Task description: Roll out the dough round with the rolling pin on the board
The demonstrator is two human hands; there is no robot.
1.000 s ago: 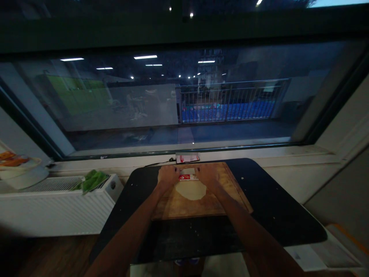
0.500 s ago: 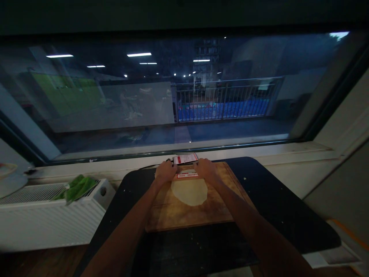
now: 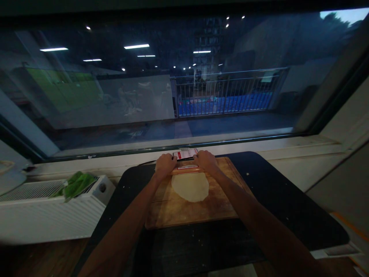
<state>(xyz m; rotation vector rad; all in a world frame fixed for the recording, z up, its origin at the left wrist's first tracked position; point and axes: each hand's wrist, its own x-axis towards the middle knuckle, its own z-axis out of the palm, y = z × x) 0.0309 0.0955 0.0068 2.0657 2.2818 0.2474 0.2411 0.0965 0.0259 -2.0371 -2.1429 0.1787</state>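
Note:
A flat round of pale dough point(image 3: 190, 186) lies on a wooden board point(image 3: 178, 209) on a black table point(image 3: 276, 200). At the dough's far edge lies a roller with a red and white label point(image 3: 186, 168). My left hand point(image 3: 165, 164) presses on its left end and my right hand point(image 3: 206, 161) on its right end, fingers curled over it. A phone with a lit screen point(image 3: 186, 154) rests just beyond the hands, at the table's far edge.
A wide window point(image 3: 173, 84) with a white sill runs behind the table. At the left, a white radiator point(image 3: 49, 209) carries a green cloth point(image 3: 76, 184), and a pale dish point(image 3: 11, 179) sits at the far left. Crumbs dot the table.
Both hands have pushed the roller away from me, from the middle of the dough to its far edge. More of the flattened dough now shows.

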